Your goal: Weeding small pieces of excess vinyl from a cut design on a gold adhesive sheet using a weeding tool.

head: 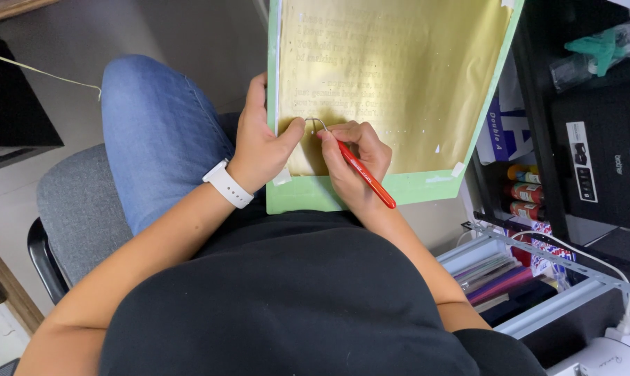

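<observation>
— What do the fingers hold?
— I see my right hand [353, 157] pinched tight on a red-handled hooked metal tool [365, 179], tip on the gold foil sheet [391, 76].
— And the left hand [259, 143]?
— Thumb pressing that sheet, fingers curled round the green mat's [315, 196] edge on my lap.

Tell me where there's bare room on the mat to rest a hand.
The gold sheet is bare above and right of the right hand. The green mat shows a free strip along its bottom edge. It is crowded where the left hand meets the red hook tool.
</observation>
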